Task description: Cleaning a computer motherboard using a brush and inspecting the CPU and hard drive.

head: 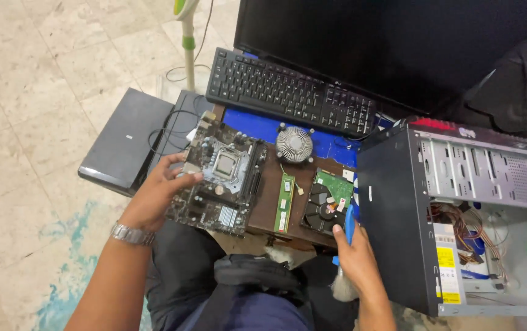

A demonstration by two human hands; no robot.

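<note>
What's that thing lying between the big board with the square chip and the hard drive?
In the head view, a green memory stick lies on the brown table between the motherboard, held by the left hand, and the hard drive.

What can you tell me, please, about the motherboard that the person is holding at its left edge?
The dark rectangular motherboard lies roughly flat on the brown wooden table, with its near-left part overhanging the edge above the person's lap. A square silver processor socket sits near its middle, long black memory slots run along its right side, and a small finned silver heatsink sits near its front edge. The left hand grips its left edge, thumb on top. A green memory stick lies beside it.
</note>
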